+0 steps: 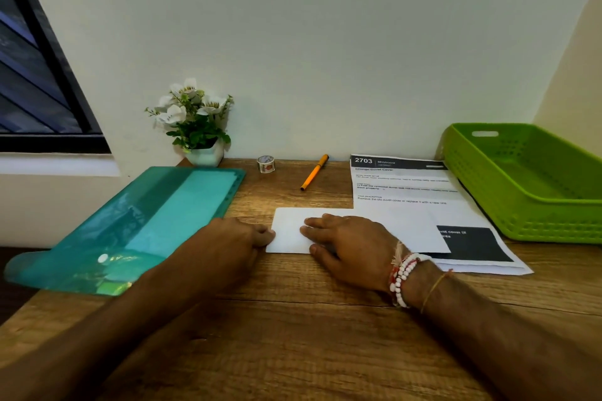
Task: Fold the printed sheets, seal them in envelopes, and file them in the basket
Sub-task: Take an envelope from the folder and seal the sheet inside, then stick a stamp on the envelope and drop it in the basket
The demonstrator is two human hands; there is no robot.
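Head view of a brown wood-grain tabletop (293, 335). A plain white paper rectangle (407, 231) lies at centre, its right end overlapping a stack of printed sheets headed "2703" (400, 185). The right hand (348, 244), red-and-white bead bracelets (402, 277) at the wrist, rests flat on the rectangle with fingers extended. The left hand (237, 238) meets its left edge with fingers curled; whether it pinches the paper cannot be told. A lime-green perforated plastic basket (537, 225) stands just beside the sheets, at right. A translucent teal plastic folder (146, 221) lies at left. By the wall: white artificial flowers in a pot (195, 120), a small tape roll (265, 163), an orange pen (314, 172).
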